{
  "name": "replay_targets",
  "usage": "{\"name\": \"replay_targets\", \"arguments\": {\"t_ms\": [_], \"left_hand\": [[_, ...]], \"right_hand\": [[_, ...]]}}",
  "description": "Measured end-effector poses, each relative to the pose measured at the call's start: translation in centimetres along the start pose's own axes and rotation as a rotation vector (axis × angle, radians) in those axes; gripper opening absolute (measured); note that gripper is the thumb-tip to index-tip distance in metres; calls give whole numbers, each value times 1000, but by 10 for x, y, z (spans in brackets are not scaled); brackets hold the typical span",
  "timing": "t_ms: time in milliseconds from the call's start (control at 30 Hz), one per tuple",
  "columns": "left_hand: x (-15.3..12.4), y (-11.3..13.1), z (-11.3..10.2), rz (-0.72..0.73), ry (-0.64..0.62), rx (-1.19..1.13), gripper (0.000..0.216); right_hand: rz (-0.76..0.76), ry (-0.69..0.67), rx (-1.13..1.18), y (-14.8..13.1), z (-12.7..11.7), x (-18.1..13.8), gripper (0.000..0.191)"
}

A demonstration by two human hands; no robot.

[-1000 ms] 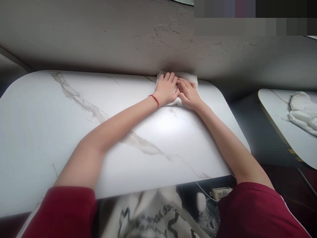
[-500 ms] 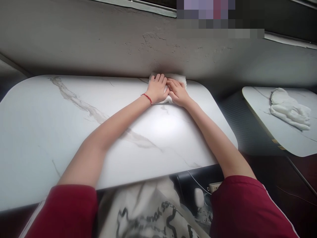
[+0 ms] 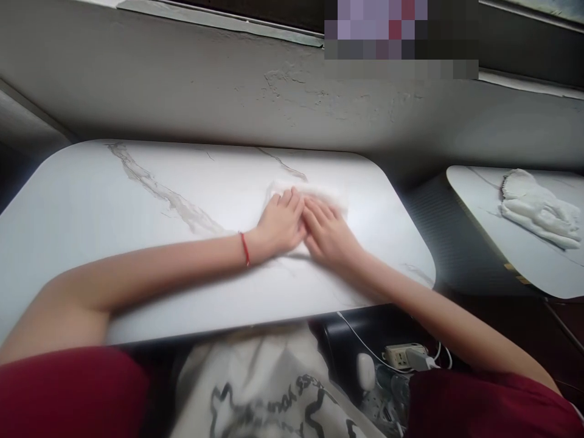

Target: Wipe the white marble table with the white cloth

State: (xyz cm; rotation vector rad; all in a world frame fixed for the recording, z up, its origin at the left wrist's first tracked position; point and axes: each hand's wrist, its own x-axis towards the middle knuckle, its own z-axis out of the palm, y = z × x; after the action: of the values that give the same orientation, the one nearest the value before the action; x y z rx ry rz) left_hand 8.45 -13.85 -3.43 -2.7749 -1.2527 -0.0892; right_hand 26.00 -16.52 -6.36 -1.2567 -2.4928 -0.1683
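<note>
Head view: looked forward and down on a white counter (image 3: 228, 176) with grey-brown veining and rounded corners, set along a grey wall (image 3: 182, 91) with rough, cracked patches. Found a white cloth (image 3: 326, 191) flat on this surface, right of the broad vein, between the back and front edges and apart from the wall. Noted blur along the upper border of the fabric. Saw the left hand (image 3: 281, 224) palm down over it, with a red bracelet (image 3: 245, 248) around the wrist, and the right hand (image 3: 329, 232) laid on it just beside, meeting near the thumbs. Saw the fingers of both close together and slightly bent, resting on top; could not tell of any pinch of fabric beneath. Noticed maroon sleeves (image 3: 68, 392) at both lower corners. Made out, below the front edge, a pale fabric with black lettering (image 3: 250, 389), a small white rounded object (image 3: 365, 371), a white cable (image 3: 360, 337) and a power strip (image 3: 401, 356) with a plug in it. Spotted, well apart to the right, a second counter (image 3: 542, 271) bearing a crumpled white bundle (image 3: 538, 210).
</note>
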Motion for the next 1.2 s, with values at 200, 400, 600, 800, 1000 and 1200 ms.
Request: {"name": "replay_targets", "arguments": {"t_ms": [200, 400, 600, 800, 1000, 1200], "left_hand": [[-55, 20, -3, 123, 8, 62, 66], [-25, -24, 10, 55, 88, -44, 64], [6, -86, 13, -88, 105, -57, 62], [18, -141, 16, -217, 85, -24, 61], [22, -165, 27, -276, 172, -46, 55], [23, -168, 30, -280, 189, -83, 54]], "right_hand": [[-5, 1, -6, -62, -12, -43, 86], [20, 5, 59, -29, 2, 6, 66], [-33, -35, 97, 3, 36, 90, 57], [-108, -80, 128, 15, 64, 165, 53], [-149, -88, 177, 27, 76, 196, 52], [-151, -94, 177, 27, 75, 196, 52]]}}
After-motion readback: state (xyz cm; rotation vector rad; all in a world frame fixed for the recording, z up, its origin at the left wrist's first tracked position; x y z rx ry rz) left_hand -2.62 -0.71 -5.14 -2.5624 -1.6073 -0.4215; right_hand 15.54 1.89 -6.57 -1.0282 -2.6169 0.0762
